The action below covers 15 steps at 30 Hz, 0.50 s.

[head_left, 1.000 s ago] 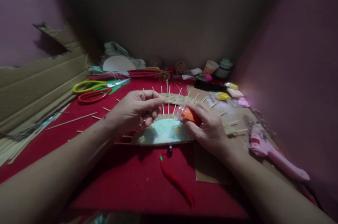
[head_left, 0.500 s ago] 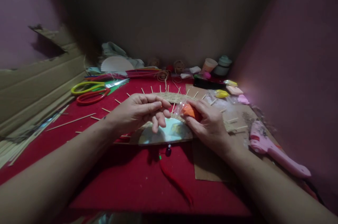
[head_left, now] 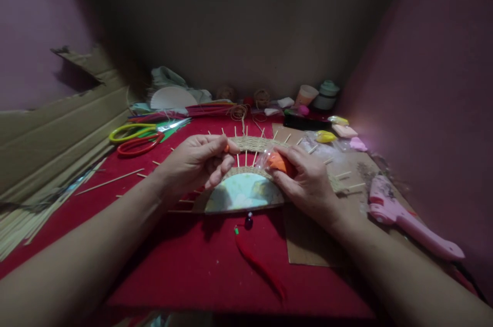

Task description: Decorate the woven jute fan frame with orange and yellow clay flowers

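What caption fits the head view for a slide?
Left hand pinches a small orange bit while right hand holds an orange lump in clear wrap above a half-woven fan.

Orange clay lump [head_left: 278, 161] half inside clear wrapper.

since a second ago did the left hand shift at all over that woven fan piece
Yes. The left hand has opened slightly; its fingers hang lower toward the pale half-disc, pinching an orange bit.
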Available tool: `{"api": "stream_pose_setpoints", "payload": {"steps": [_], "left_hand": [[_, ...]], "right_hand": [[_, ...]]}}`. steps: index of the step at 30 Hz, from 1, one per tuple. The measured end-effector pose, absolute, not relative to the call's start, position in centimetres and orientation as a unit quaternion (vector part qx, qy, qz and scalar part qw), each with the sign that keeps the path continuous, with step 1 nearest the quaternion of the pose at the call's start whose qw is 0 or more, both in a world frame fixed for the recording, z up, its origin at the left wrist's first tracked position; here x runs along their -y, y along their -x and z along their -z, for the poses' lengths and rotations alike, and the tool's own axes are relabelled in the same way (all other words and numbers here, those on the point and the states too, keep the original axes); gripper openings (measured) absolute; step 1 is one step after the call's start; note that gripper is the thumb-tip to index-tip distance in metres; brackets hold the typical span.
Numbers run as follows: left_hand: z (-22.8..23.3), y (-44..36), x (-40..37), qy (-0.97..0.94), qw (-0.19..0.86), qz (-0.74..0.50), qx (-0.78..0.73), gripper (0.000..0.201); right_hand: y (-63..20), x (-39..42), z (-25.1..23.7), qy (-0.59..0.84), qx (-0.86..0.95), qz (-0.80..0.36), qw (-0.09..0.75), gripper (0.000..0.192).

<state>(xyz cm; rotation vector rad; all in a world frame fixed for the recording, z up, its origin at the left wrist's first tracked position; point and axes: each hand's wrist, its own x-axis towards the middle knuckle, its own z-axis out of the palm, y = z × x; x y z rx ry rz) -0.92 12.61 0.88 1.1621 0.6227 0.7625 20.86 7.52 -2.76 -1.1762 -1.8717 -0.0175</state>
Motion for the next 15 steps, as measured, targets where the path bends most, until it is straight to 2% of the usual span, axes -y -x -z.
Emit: {"api": "stream_pose_setpoints", "payload": {"steps": [4, 7, 10, 13, 15], "left_hand": [[-0.86, 0.68, -12.47, -0.519, 0.742, -0.330, -0.268, 0.009], [-0.93, 0.55, -12.43, -0.524, 0.741, -0.336, -0.253, 0.010], [-1.06, 0.70, -12.48, -0.524, 0.740, -0.334, -0.258, 0.003], [-1.03, 0.96, -12.63, -0.535, 0.742, -0.306, -0.264, 0.018], [-0.87, 1.01, -12.74, -0.542, 0.745, -0.286, -0.264, 0.018]], "right_hand": [[-20.80, -7.48, 2.69, 0.475, 0.756, -0.001, 0.450, 0.031], [-20.79, -7.47, 2.74, 0.472, 0.757, 0.001, 0.451, 0.032], [-20.80, -7.49, 2.81, 0.469, 0.756, 0.001, 0.456, 0.032], [-20.81, -7.51, 2.83, 0.469, 0.755, 0.002, 0.459, 0.031], [-20.83, -7.53, 2.84, 0.467, 0.756, 0.005, 0.458, 0.031]]}}
